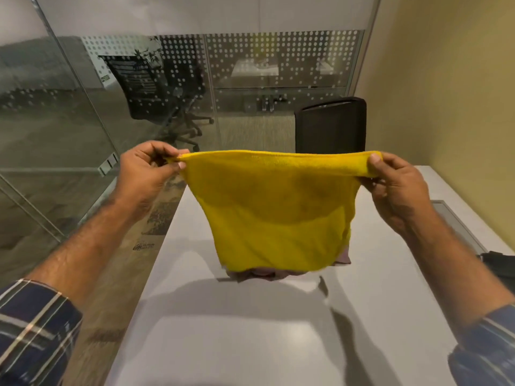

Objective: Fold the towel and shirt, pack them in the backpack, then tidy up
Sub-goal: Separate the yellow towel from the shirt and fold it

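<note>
A yellow towel [278, 213] hangs in the air above the grey table [250, 330], stretched between both hands. My left hand [145, 176] pinches its top left corner. My right hand [395, 185] pinches the top right corner. The towel looks doubled over, its lower edge hanging just above the table. Behind and below that edge a pinkish-brown garment [262, 274], likely the shirt, lies on the table, mostly hidden by the towel. A dark object [498, 263] at the table's right edge may be the backpack; only a small part shows.
A black office chair [331, 126] stands at the table's far end. A glass wall [69, 135] runs along the left, with another chair [156, 90] behind it. A yellow wall [459, 93] is close on the right. A recessed panel [457, 224] sits in the table's right side.
</note>
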A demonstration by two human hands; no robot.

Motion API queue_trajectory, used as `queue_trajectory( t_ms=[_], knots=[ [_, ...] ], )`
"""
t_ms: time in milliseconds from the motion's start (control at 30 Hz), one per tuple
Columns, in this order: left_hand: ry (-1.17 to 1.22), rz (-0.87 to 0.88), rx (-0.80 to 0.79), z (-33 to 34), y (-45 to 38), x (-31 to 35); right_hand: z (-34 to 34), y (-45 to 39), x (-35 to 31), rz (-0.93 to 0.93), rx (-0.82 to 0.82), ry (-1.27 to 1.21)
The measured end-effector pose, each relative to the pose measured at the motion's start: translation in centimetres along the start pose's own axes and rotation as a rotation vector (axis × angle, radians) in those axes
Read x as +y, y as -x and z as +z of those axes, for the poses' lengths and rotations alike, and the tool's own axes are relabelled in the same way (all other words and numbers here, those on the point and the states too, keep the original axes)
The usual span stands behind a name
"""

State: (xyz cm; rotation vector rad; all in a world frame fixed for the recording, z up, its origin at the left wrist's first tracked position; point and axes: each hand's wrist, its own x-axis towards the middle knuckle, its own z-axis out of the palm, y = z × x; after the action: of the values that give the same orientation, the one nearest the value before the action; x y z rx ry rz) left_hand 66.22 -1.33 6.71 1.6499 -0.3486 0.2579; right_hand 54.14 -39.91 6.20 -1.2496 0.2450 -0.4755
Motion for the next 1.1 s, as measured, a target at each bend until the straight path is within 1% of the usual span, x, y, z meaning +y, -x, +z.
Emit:
queue_trajectory(
  t_ms=[100, 167, 233, 300, 433, 533, 667, 833, 900, 933, 1000, 1100],
  knots=[
    [-0.014, 0.077, -0.067, 0.2, 1.5, 1.8, -0.7, 0.3, -0.5, -0.072, -0.013, -0.036],
    [-0.040, 0.053, -0.125, 0.0, 3.0, 1.8, -1.6, 1.0, 0.5, -0.076, -0.027, -0.026],
    [-0.054, -0.038, -0.177, -0.5, 5.1, 0.4, -3.0, 2.2, 2.7, -0.046, -0.047, 0.008],
    [-0.089, -0.178, -0.229, -1.0, 7.8, -2.4, -5.0, 3.8, 6.2, 0.021, -0.054, 0.068],
    [-0.216, -0.407, -0.342, -1.6, 14.7, -10.0, -9.2, 8.8, 14.2, 0.261, -0.057, 0.216],
    [-0.320, -0.499, -0.364, -1.7, 19.2, -14.0, -11.4, 12.6, 18.7, 0.366, -0.076, 0.391],
    [-0.434, -0.603, -0.393, -0.7, 23.7, -16.7, -14.7, 15.8, 22.6, 0.477, -0.111, 0.560],
    [-0.560, -0.691, -0.480, -0.5, 26.7, -18.1, -16.8, 18.2, 23.0, 0.541, -0.204, 0.668],
    [-0.576, -0.773, -0.530, -0.7, 27.5, -18.3, -17.3, 18.9, 22.8, 0.553, -0.249, 0.733],
    [-0.544, -0.836, -0.550, -0.8, 27.8, -18.3, -17.7, 19.1, 22.8, 0.567, -0.276, 0.756],
    [-0.514, -0.947, -0.635, -0.8, 27.9, -18.0, -18.6, 19.2, 23.0, 0.619, -0.330, 0.770],
    [-0.554, -1.005, -0.786, -0.7, 27.3, -18.0, -19.3, 18.8, 22.7, 0.683, -0.372, 0.755]
  ],
)
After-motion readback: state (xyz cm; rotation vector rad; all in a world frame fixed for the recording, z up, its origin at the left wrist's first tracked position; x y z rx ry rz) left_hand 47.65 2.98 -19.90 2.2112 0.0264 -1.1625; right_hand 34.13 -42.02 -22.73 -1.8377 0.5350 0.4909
